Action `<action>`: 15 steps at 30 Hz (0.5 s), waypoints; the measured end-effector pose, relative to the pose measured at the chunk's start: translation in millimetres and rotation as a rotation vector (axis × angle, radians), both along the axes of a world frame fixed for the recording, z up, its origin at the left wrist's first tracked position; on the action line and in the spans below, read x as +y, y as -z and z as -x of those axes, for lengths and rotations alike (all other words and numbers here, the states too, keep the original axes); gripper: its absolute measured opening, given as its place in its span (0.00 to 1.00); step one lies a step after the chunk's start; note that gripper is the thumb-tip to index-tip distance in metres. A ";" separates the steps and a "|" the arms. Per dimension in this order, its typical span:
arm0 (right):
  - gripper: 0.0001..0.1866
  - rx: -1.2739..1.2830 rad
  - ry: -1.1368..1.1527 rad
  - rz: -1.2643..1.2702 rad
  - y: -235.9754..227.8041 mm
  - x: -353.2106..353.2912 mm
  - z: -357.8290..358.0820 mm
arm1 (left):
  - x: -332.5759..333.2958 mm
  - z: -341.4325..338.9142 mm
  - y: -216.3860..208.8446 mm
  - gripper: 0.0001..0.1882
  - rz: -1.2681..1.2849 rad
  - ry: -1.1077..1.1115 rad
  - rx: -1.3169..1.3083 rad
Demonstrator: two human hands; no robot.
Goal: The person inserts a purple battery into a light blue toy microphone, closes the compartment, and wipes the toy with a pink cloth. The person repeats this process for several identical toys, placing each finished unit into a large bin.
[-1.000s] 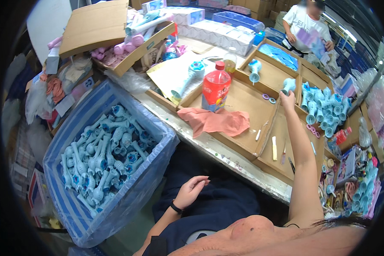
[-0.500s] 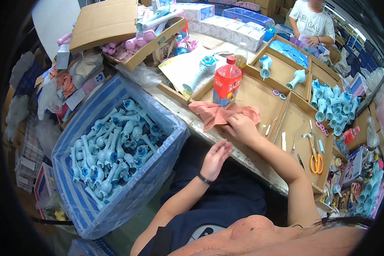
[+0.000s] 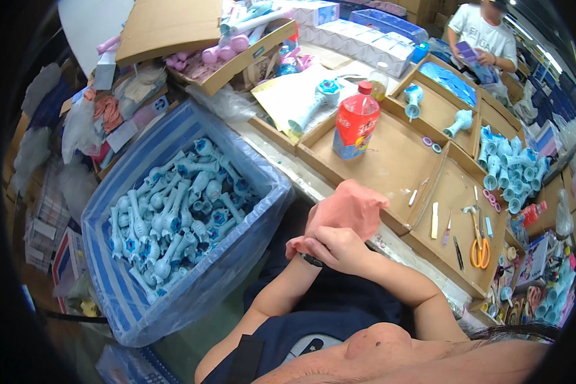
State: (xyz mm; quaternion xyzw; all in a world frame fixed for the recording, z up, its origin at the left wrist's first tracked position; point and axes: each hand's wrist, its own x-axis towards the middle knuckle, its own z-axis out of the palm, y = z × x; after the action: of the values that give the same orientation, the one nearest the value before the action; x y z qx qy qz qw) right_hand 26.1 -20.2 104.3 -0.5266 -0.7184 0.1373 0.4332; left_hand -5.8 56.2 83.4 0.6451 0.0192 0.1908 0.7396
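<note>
A right hand (image 3: 349,248) closed around a pink cloth (image 3: 347,208), already in hand before the table (image 3: 281,163), hides the left hand, its grip unclear; leftward, a bin (image 3: 224,275) holds many blue pieces (image 3: 166,217), two others (image 3: 461,122) sit in a tray (image 3: 438,104) ahead-right, and how much work remains cannot be told.

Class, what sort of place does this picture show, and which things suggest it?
Probably an assembly workshop: a bin full of similar blue plastic parts, a cardboard tray holding orange-handled scissors, and another person standing beyond.
</note>
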 end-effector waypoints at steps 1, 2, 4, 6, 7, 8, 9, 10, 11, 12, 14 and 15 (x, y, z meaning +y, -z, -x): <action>0.08 0.032 -0.077 0.043 -0.8 1.7 3.4 | -4.0 6.5 -1.2 0.15 0.592 0.116 -0.183; 0.08 0.071 -0.168 0.091 -2.2 6.5 4.4 | -5.1 12.8 -2.1 0.15 0.959 0.153 -0.267; 0.08 -0.052 -0.072 -0.075 -6.4 21.6 -8.9 | -5.0 27.3 -3.0 0.15 1.148 0.013 -0.254; 0.20 0.082 0.240 -0.300 -5.5 63.9 -38.4 | 0.9 45.7 -2.4 0.13 1.098 -0.119 -0.223; 0.32 0.006 0.444 -0.401 -4.3 88.6 -63.5 | 6.0 55.1 -1.3 0.11 1.066 -0.142 -0.253; 0.42 -0.064 0.655 -0.500 -0.6 113.8 -90.6 | 14.8 65.5 -0.3 0.07 1.014 -0.078 -0.369; 0.51 -0.200 0.827 -0.604 3.3 139.3 -117.9 | 19.7 74.8 1.0 0.06 1.048 0.044 -0.536; 0.58 -0.228 0.959 -0.603 11.3 159.5 -140.4 | 26.4 84.6 2.0 0.05 1.221 0.111 -0.600; 0.62 -0.220 1.055 -0.526 22.5 171.6 -157.0 | 26.3 94.6 3.5 0.06 1.489 0.246 -0.715; 0.62 0.058 0.916 -0.474 31.3 180.7 -168.5 | 27.3 104.0 3.9 0.08 1.753 0.396 -0.829; 0.61 0.333 0.710 -0.369 38.4 187.4 -178.4 | 28.9 121.2 0.7 0.16 1.578 0.390 -0.824; 0.59 0.338 0.651 -0.327 38.7 181.5 -176.3 | 29.3 129.2 -2.8 0.20 1.596 0.381 -0.809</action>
State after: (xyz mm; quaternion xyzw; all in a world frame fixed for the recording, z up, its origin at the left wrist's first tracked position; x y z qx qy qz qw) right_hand 202.4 161.2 65.7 -0.6209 -0.4448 -0.0384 0.6443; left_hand -135.0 85.6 86.1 -0.1813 -0.2218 0.2071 0.9354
